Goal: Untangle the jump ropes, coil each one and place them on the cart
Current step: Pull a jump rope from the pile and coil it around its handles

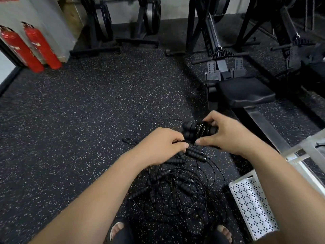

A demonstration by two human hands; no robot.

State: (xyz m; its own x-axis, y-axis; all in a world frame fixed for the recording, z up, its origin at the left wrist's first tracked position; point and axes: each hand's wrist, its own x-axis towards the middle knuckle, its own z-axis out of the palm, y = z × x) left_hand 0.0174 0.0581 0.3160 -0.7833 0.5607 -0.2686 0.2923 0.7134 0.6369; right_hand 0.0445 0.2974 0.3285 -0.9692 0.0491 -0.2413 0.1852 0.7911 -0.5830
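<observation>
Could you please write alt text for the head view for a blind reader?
A person's right hand grips a jump rope's two handles, cord wound around them, while the left hand pinches the cord. More tangled ropes lie on the speckled floor below, beside a white cart.

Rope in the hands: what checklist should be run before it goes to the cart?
1. Right hand grips the handles: ok.
2. Cable wound round the handles: ok.
3. Loose end secured: not ok, left hand pinches a strand.
4. Strand clear of the pile: cannot tell.
5. Cart close on the right: ok.
</observation>
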